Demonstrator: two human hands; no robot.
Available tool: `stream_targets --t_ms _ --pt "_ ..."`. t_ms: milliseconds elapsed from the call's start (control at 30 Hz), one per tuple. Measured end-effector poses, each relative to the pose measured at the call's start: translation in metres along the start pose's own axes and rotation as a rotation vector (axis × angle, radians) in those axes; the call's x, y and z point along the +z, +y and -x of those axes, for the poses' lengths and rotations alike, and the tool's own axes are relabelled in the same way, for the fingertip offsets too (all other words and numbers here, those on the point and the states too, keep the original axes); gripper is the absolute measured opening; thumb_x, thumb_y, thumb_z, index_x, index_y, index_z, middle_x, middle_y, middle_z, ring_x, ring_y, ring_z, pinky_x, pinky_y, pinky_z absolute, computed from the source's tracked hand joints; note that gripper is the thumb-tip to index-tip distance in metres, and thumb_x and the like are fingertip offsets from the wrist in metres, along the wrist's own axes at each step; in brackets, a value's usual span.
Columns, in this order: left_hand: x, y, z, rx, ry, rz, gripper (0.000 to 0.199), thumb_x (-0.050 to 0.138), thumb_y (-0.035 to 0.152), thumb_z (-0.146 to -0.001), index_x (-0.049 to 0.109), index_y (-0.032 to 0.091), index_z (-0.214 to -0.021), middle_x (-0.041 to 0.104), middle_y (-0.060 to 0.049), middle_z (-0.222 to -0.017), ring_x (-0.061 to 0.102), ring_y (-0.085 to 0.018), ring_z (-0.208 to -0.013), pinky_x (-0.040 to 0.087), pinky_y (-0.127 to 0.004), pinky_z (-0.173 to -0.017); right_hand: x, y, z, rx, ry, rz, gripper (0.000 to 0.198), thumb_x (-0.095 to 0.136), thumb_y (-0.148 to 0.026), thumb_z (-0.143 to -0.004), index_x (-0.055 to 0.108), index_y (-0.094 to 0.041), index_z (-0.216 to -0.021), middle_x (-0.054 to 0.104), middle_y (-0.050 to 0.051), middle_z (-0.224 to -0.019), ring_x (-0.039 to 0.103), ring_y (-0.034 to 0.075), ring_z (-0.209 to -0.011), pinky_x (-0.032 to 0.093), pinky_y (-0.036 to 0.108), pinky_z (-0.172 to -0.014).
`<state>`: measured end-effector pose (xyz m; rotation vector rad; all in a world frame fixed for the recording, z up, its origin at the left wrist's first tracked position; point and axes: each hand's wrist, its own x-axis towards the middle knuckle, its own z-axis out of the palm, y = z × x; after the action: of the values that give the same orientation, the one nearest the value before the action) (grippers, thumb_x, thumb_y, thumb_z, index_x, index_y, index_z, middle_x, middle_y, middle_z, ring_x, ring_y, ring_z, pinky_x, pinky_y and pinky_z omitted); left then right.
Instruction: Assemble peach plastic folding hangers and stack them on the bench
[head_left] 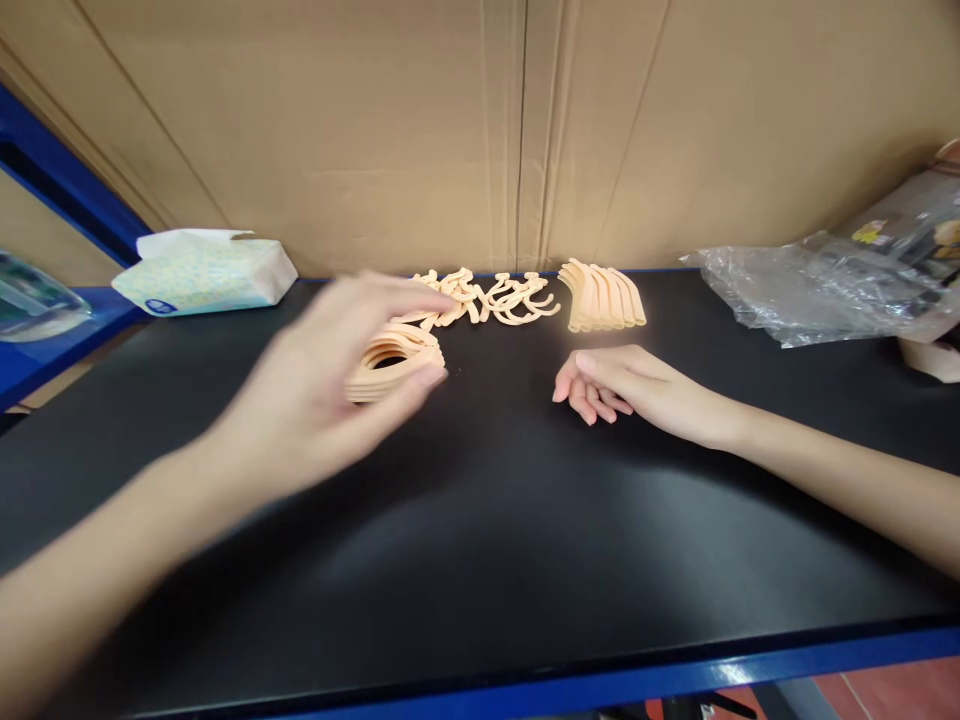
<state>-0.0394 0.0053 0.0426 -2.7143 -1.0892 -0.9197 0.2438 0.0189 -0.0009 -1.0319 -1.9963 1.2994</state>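
Observation:
My left hand (322, 370) is blurred, with its thumb and fingers spread apart in front of a stack of peach curved plastic pieces (390, 385). It partly covers the stack; I cannot make out whether it touches it. My right hand (619, 385) hovers over or rests on the table with loosely bent fingers and nothing visible in them. Behind it stands a neat row of peach curved plastic arms (606, 297). Between the two groups, farther back, lies a loose heap of peach plastic hooks (517, 298), like clothes-hanger hooks.
The black tabletop (480, 560) has a blue front edge (675, 675). A tissue pack (210, 272) lies at the back left, near a blue frame (67, 165). Clear plastic bags (802, 290) lie at the right. A cardboard wall (375, 130) closes the back.

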Motion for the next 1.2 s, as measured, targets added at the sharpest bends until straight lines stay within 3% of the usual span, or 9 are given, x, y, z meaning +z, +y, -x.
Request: stream_targets --t_ms 167,333,633,1067,1200 --pt "0.048 0.034 0.008 0.093 -0.319 0.007 0.041 0.039 0.026 -0.098 0.044 0.016 -0.138 0.049 -0.009 -0.144 0.043 -0.02 -0.136 0.038 -0.036 -0.114 0.001 0.0 -0.001 -0.025 -0.027 0.046 0.039 0.051 -0.051 -0.093 0.062 -0.015 -0.084 0.053 -0.003 -0.062 0.047 0.009 -0.056 0.037 0.024 -0.053" --pt "0.073 0.043 0.003 -0.08 -0.432 -0.048 0.051 0.035 0.037 -0.1 0.04 0.008 -0.142 0.039 -0.015 -0.152 0.034 -0.025 -0.143 0.033 -0.043 -0.117 0.001 0.002 -0.001 -0.026 -0.013 0.051 0.037 0.052 -0.051 -0.091 0.062 -0.016 -0.086 0.055 -0.003 -0.065 0.047 0.009 -0.057 0.039 0.025 -0.055" --pt "0.078 0.045 -0.008 -0.095 -0.417 -0.063 0.051 0.038 0.036 -0.098 0.045 0.006 -0.139 0.043 -0.016 -0.148 0.039 -0.029 -0.139 0.035 -0.044 -0.115 0.002 0.0 -0.003 -0.034 0.01 0.075 0.039 0.053 -0.054 -0.09 0.06 -0.017 -0.083 0.055 -0.002 -0.065 0.047 0.009 -0.055 0.04 0.025 -0.055" --pt "0.07 0.03 -0.005 -0.001 -0.513 -0.034 0.058 0.031 0.044 -0.101 0.035 0.008 -0.147 0.03 -0.014 -0.156 0.027 -0.026 -0.146 0.028 -0.043 -0.119 -0.01 -0.006 0.002 0.004 -0.125 0.115 0.03 0.052 -0.045 -0.093 0.064 -0.017 -0.092 0.06 -0.001 -0.071 0.053 0.01 -0.063 0.042 0.024 -0.058" --pt "0.069 0.032 -0.006 -0.006 -0.523 -0.046 0.058 0.032 0.043 -0.102 0.034 0.008 -0.148 0.03 -0.013 -0.157 0.026 -0.026 -0.146 0.027 -0.044 -0.119 -0.018 -0.007 0.002 -0.03 -0.012 0.157 0.031 0.056 -0.047 -0.09 0.064 -0.017 -0.09 0.059 -0.001 -0.068 0.053 0.011 -0.06 0.044 0.026 -0.057"
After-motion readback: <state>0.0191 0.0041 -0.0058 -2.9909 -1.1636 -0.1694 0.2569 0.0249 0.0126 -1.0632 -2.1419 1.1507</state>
